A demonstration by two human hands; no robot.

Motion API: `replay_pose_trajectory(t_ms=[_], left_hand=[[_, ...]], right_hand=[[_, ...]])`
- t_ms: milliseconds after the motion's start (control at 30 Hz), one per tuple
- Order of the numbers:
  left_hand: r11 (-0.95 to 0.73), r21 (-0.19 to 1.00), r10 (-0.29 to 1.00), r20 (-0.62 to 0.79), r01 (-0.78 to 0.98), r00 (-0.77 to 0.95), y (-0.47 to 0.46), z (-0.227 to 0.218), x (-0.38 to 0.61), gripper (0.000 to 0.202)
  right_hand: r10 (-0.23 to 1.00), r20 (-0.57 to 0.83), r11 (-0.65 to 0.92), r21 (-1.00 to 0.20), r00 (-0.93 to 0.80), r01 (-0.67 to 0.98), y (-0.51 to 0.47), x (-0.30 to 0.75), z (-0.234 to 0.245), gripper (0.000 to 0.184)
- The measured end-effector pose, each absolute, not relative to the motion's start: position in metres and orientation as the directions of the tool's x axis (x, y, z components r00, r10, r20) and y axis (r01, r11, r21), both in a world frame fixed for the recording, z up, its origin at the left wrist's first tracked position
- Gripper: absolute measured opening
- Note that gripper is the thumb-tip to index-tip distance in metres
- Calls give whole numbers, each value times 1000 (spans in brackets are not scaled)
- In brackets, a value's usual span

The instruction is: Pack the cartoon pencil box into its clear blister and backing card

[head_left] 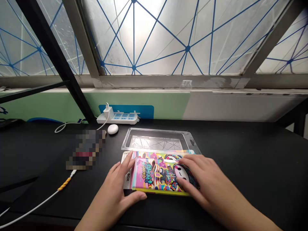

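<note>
Clear plastic cover (pixel 156 141) already off, laid just behind. The colourful box (pixel 156 175) is pinned on the table (pixel 252 160), left hand (pixel 117 191) curled round its edge, right hand (pixel 203 183) pressed flat on top (nothing lifted yet).

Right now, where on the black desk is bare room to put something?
Bare: the desk right of the right hand. Crowded: the left side, with white cable, oval object and power strip; the clear tray lies behind the colourful box.
</note>
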State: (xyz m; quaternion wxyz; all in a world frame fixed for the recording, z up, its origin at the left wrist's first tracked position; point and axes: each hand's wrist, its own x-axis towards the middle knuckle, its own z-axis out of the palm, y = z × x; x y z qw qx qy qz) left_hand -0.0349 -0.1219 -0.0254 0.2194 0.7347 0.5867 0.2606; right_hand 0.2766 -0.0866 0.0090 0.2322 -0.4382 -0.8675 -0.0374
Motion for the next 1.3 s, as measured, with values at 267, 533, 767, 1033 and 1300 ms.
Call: replay_pose_trajectory(t_ms=[267,533,767,1033,1300], left_hand=[[-275,634,961,173,723,214,-121,-21,-37,98],[-286,611,958,190,738,214,-120,-16,-33,83],[-223,708,972,107,670,210,-124,-13,-42,64],[-147,631,987,47,761,152,-121,-18,-37,71],[-193,565,981,139,802,138,-120,-29,-40,59]], right_hand=[[816,312,556,-187,-487,810,-73,216,5,25],[554,710,613,7,-435,790,-65,211,8,19],[312,762,776,140,-567,616,-109,240,26,9],[514,473,793,56,-715,607,-119,332,-16,108],[885,126,454,-447,-448,771,-112,357,-38,122]])
